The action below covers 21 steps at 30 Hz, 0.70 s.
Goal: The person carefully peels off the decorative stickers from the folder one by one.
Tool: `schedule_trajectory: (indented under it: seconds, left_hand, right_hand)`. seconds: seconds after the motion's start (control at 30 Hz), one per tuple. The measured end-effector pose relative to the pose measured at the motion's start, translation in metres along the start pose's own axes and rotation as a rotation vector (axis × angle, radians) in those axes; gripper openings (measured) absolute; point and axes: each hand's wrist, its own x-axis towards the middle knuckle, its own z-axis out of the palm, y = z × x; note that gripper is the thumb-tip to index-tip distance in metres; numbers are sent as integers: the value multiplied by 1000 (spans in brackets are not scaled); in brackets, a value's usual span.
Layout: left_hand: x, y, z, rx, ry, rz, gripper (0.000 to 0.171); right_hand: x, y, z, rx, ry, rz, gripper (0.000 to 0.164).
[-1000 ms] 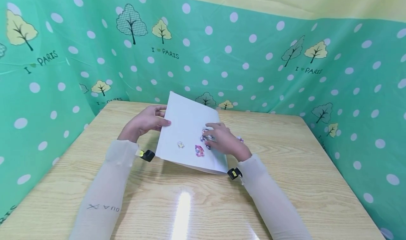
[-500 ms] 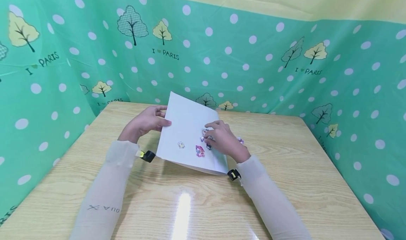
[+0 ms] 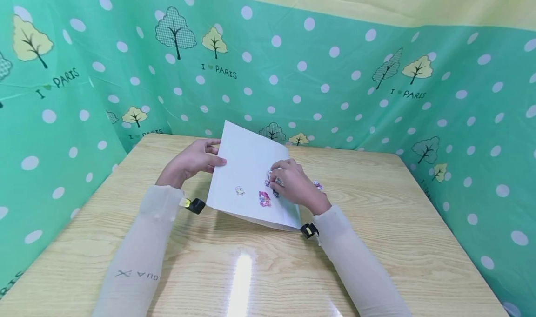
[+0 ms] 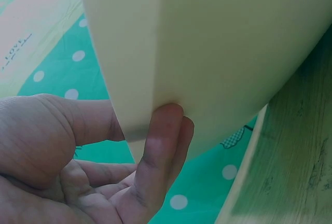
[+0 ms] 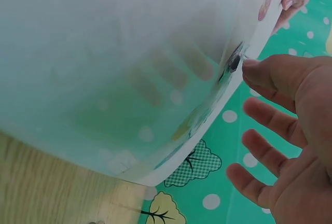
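Observation:
My left hand (image 3: 197,158) pinches the left edge of a white sheet (image 3: 249,151) that tilts up off the table; the thumb is on its front and the fingers behind, as the left wrist view shows. A pink sticker (image 3: 264,198) and a small pale yellow one (image 3: 239,191) lie on its lower front. My right hand (image 3: 295,184) is at a black-and-white character sticker (image 5: 235,61) on the sheet's right part, thumb tip right at its edge. The index tip is hidden behind the thumb in the right wrist view, so I cannot tell whether they pinch the sticker.
The sheet's lower edge bows close over the wooden table (image 3: 201,270). Another small sticker (image 3: 318,185) shows just right of my right wrist. A green dotted curtain (image 3: 326,75) hangs behind the table and along both sides.
My right thumb and fingertips have drawn slightly closer together at the character sticker, covering more of it. My left hand and the sheet stay nearly where they were.

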Motion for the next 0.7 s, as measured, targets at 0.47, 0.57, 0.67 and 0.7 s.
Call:
schedule_trajectory:
  seconds: [0.47,0.57,0.67,0.7]
  left_hand:
    - [0,-1,-1,-1,-1,-3,80]
    - [0,0,-1,-4,-1,-4,80]
    - [0,0,0,-5,-1,-4,81]
    - [0,1,0,-4,-1,-4,81]
  right_hand:
    - [-6,6,-22,74,2,86,14]
    - [-9,15,-28,45,-51,176,18]
    - [-12,24,-32,-5,-116,255,19]
    - [-14,27,-33,-24,-139,275,20]
